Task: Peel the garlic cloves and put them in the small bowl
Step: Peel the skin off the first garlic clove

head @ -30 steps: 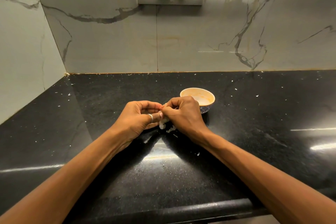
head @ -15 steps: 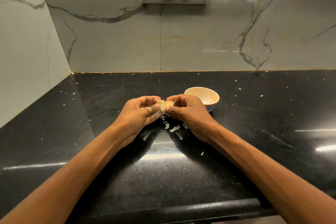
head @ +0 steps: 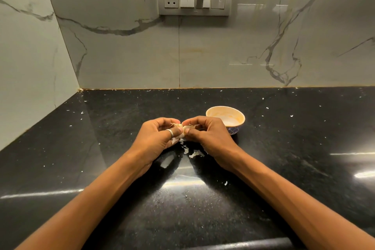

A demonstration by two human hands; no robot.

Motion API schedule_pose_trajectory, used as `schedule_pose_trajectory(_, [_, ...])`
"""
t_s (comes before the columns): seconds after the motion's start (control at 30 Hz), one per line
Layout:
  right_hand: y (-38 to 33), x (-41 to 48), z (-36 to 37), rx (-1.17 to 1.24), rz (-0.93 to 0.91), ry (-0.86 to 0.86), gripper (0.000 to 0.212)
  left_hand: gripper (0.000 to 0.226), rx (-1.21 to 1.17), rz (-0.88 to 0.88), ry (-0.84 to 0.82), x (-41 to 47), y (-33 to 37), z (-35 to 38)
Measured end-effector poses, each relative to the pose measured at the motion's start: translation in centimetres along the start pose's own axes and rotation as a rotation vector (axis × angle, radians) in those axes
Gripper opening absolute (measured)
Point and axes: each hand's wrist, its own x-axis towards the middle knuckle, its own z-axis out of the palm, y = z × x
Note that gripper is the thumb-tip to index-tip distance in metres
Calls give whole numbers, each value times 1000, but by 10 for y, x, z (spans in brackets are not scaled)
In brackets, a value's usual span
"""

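Now the fingers of both hands are curling inward and pinching the garlic clove from either side. The left hand and the right hand are meeting tip to tip just above the tabletop. The clove is sitting between them, mostly hidden. Its long axis seems to be running side to side, from one hand to the other, and wisps of papery skin are sticking out. Peel scraps are lying on the tabletop right beneath. Further out, the small bowl is standing just beyond the right hand and a little to its right. That is making the right hand the nearer one, so the drop is likely calling for a short carry forward and rightward once the skin is off.
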Motion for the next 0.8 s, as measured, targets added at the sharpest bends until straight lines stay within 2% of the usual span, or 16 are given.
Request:
schedule_pose_trajectory(0.37, [3,0,2,-297,-83,87,15,17,53,13,-1,1,-2,0])
schedule_pose_trajectory(0.53, [0,-1,2,-436,-137,63,14,17,111,25,-36,-2,-2,-1])
schedule_pose_trajectory(0.67, [1,-1,3,-457,-162,72,11,15,143,39,-47,-5,-1,-1])
schedule_pose_trajectory(0.8, [3,-1,1,-363,-138,49,7,16,151,42,-32,-4,-1,0])
